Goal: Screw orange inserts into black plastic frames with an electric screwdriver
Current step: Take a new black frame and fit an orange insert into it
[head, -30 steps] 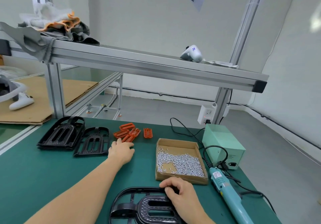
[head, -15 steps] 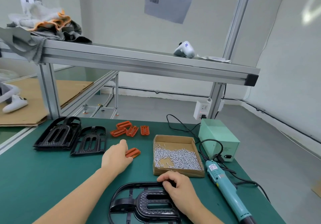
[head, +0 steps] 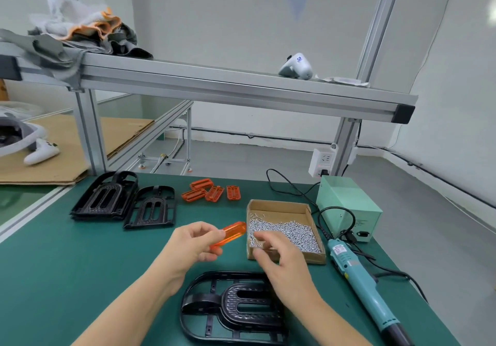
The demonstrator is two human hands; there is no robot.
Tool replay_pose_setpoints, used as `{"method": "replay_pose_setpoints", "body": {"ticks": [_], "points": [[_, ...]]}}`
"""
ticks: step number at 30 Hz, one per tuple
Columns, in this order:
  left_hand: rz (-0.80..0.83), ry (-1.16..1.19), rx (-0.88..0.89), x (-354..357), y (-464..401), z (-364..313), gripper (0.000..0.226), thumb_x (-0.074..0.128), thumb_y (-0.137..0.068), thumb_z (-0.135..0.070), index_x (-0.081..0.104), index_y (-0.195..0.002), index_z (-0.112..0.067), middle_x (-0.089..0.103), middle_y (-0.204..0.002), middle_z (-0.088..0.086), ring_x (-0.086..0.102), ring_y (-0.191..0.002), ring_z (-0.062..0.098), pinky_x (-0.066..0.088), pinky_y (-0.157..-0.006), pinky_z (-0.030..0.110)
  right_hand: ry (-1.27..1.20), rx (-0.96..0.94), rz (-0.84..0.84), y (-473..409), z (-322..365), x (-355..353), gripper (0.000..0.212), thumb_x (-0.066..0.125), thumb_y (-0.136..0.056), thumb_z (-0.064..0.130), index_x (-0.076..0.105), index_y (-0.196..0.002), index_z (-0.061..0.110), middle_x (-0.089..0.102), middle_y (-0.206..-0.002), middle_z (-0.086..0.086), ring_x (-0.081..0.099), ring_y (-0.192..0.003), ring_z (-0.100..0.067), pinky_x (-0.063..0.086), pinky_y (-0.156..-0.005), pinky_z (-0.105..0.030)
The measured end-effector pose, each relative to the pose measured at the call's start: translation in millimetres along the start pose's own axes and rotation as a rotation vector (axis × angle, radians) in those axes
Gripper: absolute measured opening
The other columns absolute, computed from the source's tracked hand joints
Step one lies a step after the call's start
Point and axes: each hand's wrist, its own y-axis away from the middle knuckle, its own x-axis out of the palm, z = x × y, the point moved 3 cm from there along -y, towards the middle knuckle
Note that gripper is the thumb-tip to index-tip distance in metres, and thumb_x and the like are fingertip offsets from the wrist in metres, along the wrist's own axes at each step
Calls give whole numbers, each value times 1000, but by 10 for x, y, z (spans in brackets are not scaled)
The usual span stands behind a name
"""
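My left hand (head: 193, 243) pinches an orange insert (head: 230, 233) and holds it in the air above the green mat. Beside it my right hand (head: 281, 258) hovers with loosely curled, blurred fingers and nothing in them, over the near edge of the screw box. A black plastic frame (head: 230, 308) lies flat on the mat below both hands. Several more orange inserts (head: 210, 191) lie at the back of the mat. The teal electric screwdriver (head: 359, 276) lies on the mat to the right, untouched.
A cardboard box of small silver screws (head: 284, 229) sits right of centre. More black frames (head: 123, 200) are stacked at the back left. A green power supply (head: 349, 206) with cables stands at the back right. An aluminium shelf beam (head: 228, 90) runs overhead.
My left hand picked an insert off the mat and lifted it toward me. My right hand came off the black frame and rose toward the insert.
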Motion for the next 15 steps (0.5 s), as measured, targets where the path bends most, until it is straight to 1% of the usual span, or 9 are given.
{"method": "replay_pose_setpoints", "body": {"ticks": [2, 3, 4, 6, 8, 9, 11, 12, 15], "points": [[75, 80, -62, 84, 98, -26, 16, 73, -77, -20, 65, -80, -6, 70, -82, 15, 64, -64, 19, 53, -58, 25, -88, 29, 37, -38, 134, 20, 35, 63, -93, 18, 57, -127, 28, 56, -109, 15, 55, -100, -7, 44, -92, -24], [110, 104, -86, 120, 145, -41, 20, 73, -73, -24, 66, -80, -7, 70, -83, 16, 63, -64, 19, 53, -58, 25, -125, 39, 60, -45, 198, 33, 38, 63, -94, 19, 55, -129, 31, 56, -109, 13, 56, -99, -8, 45, -91, -24], [140, 117, -105, 151, 188, -58, 25, 73, -70, -28, 66, -81, -7, 70, -83, 16, 63, -63, 19, 53, -58, 26, -148, 40, 76, -40, 255, 41, 38, 63, -94, 20, 54, -128, 35, 58, -109, 13, 56, -99, -7, 46, -90, -23], [175, 118, -123, 183, 257, -89, 32, 72, -66, -33, 67, -83, -7, 69, -81, 14, 61, -61, 19, 52, -58, 26, -153, 22, 86, -18, 331, 40, 31, 62, -94, 22, 58, -119, 40, 62, -109, 17, 57, -100, -1, 45, -89, -19], [180, 123, -133, 189, 306, -102, 34, 70, -71, -33, 67, -88, -4, 67, -78, 13, 59, -59, 18, 52, -55, 25, -172, 31, 82, 6, 361, 18, 21, 60, -95, 23, 64, -109, 38, 67, -102, 18, 60, -94, 1, 47, -86, -18], [177, 136, -139, 185, 328, -98, 34, 68, -76, -31, 67, -91, -1, 66, -78, 13, 59, -58, 17, 52, -54, 24, -214, 57, 82, 22, 362, 8, 17, 60, -96, 24, 67, -106, 35, 68, -95, 18, 62, -87, 1, 49, -81, -19], [169, 181, -150, 176, 371, -80, 32, 61, -87, -25, 66, -98, 4, 66, -79, 15, 58, -57, 16, 52, -51, 22, -350, 133, 94, 56, 359, -10, 15, 58, -96, 23, 72, -101, 28, 70, -85, 12, 62, -76, -2, 50, -67, -19], [161, 214, -155, 170, 396, -72, 30, 58, -90, -22, 65, -100, 6, 65, -78, 16, 59, -56, 16, 52, -49, 22, -418, 175, 106, 72, 353, -16, 17, 57, -97, 23, 73, -98, 25, 71, -86, 6, 63, -76, -5, 50, -63, -20], [156, 298, -139, 150, 458, -52, 26, 55, -91, -16, 65, -101, 6, 64, -75, 14, 59, -57, 15, 53, -50, 22, -521, 241, 124, 128, 321, -47, 20, 56, -97, 21, 76, -98, 18, 72, -97, -7, 65, -80, -13, 51, -62, -22]]}}
